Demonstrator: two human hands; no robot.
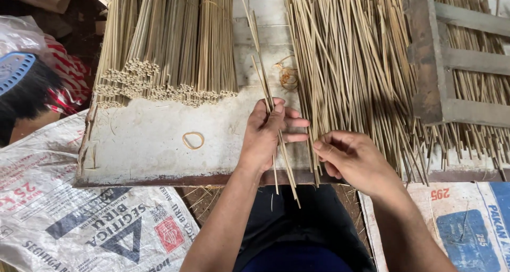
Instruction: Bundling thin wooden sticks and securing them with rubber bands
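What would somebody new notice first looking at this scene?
Probably the big loose heap of thin bamboo sticks fanned across the right of the worn board, next to the neat tied bundles at upper left. Then the hands at centre: the left hand holds a few sticks, the right hand touches the heap's edge. A lone rubber band lies on the board.

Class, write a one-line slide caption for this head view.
Left hand holds a few sticks; right hand touches the loose pile.
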